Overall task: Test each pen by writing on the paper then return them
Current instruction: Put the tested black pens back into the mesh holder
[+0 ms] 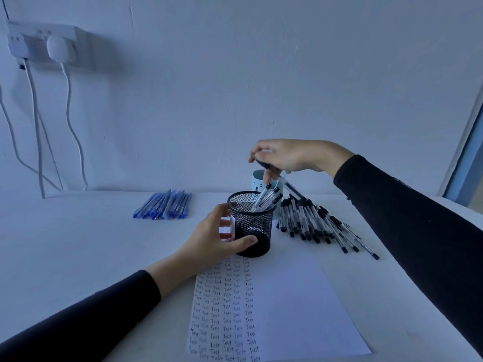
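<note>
On the white table (pixel 78 244), at the far edge of the paper (pixel 292 296) filled with columns of "Test", stands a black mesh cup (pixel 252 228); the left hand (pixel 209 239) grasps its side, fingers and thumb curled round it; above it the right hand (pixel 290 155) pinches a dark pen (pixel 274 171), held slanted over the rim; several capped pens (pixel 266 197) lean inside the cup; a heap of black pens (pixel 313 220) lies just to its right, blue pens (pixel 164 203) well to the left; a pale bear cup (pixel 258 182) stands behind.
</note>
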Action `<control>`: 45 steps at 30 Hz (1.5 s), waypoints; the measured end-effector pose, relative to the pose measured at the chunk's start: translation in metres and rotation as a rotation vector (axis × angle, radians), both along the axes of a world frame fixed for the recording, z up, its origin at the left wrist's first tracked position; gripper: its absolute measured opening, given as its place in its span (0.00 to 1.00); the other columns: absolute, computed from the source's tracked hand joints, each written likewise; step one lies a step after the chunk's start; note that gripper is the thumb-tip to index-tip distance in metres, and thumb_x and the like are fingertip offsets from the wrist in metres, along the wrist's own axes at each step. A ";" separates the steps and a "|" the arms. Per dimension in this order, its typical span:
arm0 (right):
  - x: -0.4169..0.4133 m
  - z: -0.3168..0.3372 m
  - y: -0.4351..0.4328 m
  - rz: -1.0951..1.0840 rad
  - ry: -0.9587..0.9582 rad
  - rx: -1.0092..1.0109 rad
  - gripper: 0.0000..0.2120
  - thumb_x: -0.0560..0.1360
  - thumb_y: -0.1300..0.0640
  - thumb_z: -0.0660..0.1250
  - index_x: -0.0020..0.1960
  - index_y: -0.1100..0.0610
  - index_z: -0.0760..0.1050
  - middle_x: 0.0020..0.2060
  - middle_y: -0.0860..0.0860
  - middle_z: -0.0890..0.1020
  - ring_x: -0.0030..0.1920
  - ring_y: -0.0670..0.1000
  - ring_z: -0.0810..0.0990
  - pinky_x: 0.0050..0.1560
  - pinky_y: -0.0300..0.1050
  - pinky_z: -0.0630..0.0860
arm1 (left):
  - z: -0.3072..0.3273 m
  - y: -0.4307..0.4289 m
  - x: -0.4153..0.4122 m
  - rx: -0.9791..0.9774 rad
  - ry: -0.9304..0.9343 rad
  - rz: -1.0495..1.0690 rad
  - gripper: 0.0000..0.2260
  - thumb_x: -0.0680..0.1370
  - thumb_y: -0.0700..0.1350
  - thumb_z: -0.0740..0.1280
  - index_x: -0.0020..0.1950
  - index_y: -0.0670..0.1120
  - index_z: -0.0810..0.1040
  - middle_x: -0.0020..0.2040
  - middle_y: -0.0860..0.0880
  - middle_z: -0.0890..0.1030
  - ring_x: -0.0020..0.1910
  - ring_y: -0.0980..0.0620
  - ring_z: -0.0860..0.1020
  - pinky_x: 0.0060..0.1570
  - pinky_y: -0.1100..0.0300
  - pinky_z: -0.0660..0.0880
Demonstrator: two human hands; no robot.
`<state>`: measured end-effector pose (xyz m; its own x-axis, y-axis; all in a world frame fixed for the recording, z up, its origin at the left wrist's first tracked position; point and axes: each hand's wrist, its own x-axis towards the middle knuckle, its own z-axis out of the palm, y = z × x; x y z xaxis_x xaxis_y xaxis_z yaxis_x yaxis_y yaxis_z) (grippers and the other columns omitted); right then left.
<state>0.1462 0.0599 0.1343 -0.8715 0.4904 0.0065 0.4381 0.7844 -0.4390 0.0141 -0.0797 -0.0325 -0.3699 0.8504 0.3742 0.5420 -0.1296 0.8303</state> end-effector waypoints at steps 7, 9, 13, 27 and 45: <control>0.020 -0.021 -0.001 0.073 0.007 0.238 0.17 0.83 0.59 0.52 0.69 0.47 0.66 0.55 0.47 0.78 0.47 0.47 0.74 0.51 0.45 0.65 | 0.003 -0.002 0.003 -0.007 0.017 0.012 0.28 0.68 0.52 0.77 0.63 0.54 0.68 0.58 0.57 0.76 0.50 0.73 0.74 0.42 0.73 0.74; 0.020 -0.024 -0.003 0.131 0.002 0.479 0.12 0.83 0.59 0.55 0.62 0.47 0.70 0.52 0.45 0.80 0.51 0.46 0.73 0.60 0.47 0.61 | 0.003 -0.002 0.003 -0.008 0.013 0.015 0.28 0.68 0.52 0.77 0.63 0.54 0.68 0.58 0.56 0.76 0.50 0.73 0.74 0.42 0.73 0.75; 0.018 -0.027 -0.003 0.358 0.064 0.990 0.13 0.79 0.59 0.64 0.57 0.44 0.81 0.50 0.42 0.81 0.56 0.49 0.74 0.71 0.54 0.49 | 0.003 -0.003 0.005 -0.001 0.013 0.018 0.27 0.69 0.50 0.77 0.63 0.53 0.69 0.57 0.57 0.76 0.49 0.73 0.74 0.41 0.73 0.74; 0.061 -0.036 0.007 0.114 0.262 -0.115 0.31 0.77 0.44 0.65 0.77 0.43 0.59 0.74 0.45 0.67 0.70 0.42 0.67 0.73 0.45 0.61 | 0.003 -0.002 0.002 -0.015 0.021 0.012 0.30 0.67 0.55 0.76 0.64 0.52 0.69 0.58 0.57 0.77 0.54 0.62 0.77 0.44 0.70 0.76; 0.042 -0.068 0.025 -0.200 0.576 -0.248 0.15 0.82 0.45 0.56 0.59 0.51 0.77 0.58 0.51 0.80 0.59 0.51 0.79 0.59 0.45 0.75 | 0.013 -0.007 -0.002 -0.025 0.032 0.088 0.28 0.65 0.56 0.77 0.62 0.56 0.70 0.54 0.63 0.76 0.49 0.77 0.73 0.41 0.76 0.73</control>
